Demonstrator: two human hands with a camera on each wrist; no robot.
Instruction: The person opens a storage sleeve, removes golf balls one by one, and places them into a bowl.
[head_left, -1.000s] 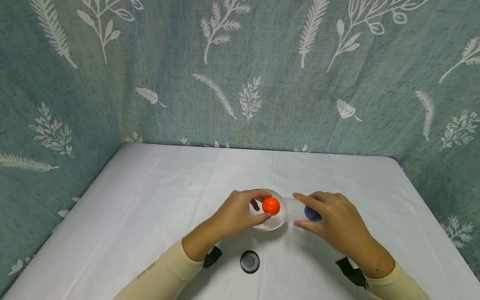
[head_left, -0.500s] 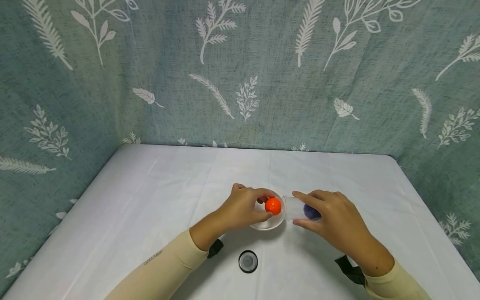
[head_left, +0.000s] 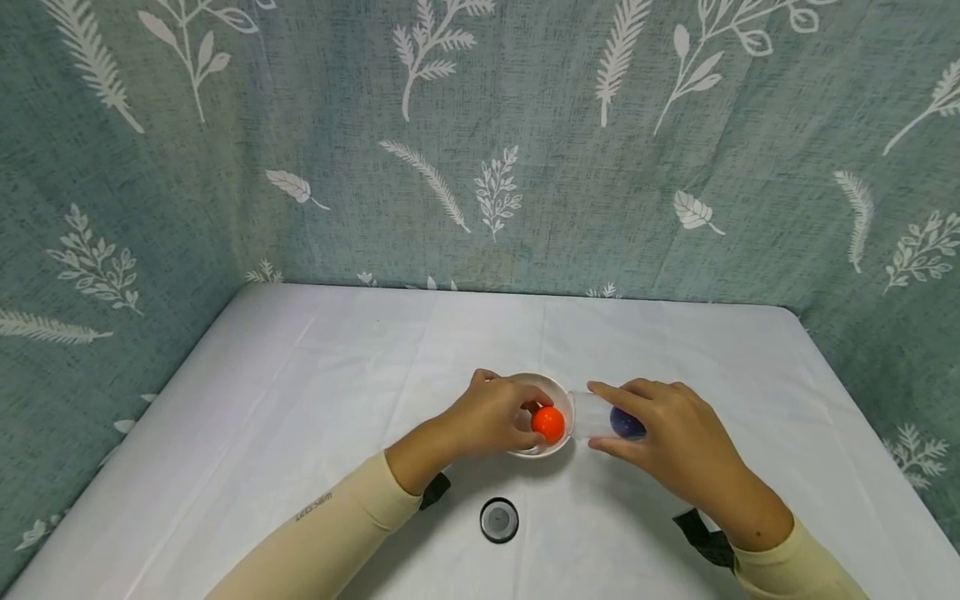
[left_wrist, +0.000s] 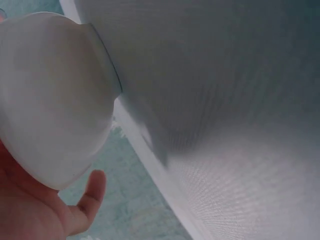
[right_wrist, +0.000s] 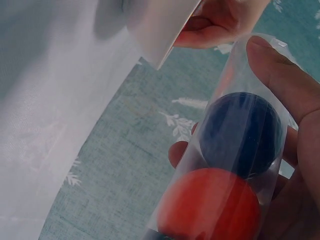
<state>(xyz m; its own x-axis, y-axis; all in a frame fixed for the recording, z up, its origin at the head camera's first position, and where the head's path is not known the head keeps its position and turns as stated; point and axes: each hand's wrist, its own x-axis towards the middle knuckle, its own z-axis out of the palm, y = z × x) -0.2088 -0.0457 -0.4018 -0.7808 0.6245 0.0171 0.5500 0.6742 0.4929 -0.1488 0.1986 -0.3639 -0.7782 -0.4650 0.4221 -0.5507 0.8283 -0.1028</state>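
An orange ball (head_left: 547, 425) is pinched between the thumb and fingers of my left hand (head_left: 487, 417), within the outline of a white bowl (head_left: 553, 388). Seen from the left wrist, the bowl's smooth outer wall (left_wrist: 55, 95) covers most of that hand. My right hand (head_left: 671, 425) grips a clear tube (head_left: 588, 415) lying sideways, its left end right at the bowl's rim. Inside the tube, the right wrist view shows a dark blue ball (right_wrist: 241, 132) and a red-orange ball (right_wrist: 210, 202) behind it; the right hand's thumb presses along the tube's wall.
A round black lid (head_left: 498, 520) lies on the white-covered table (head_left: 360, 358), nearer the person than the bowl. Green leaf-patterned cloth (head_left: 337, 150) hangs behind the table and along its sides. A dark strap (head_left: 705, 540) shows at the right wrist.
My left hand has moved a little to the right and lowered the orange ball closer to the bowl's near rim. The right hand and tube have stayed nearly still.
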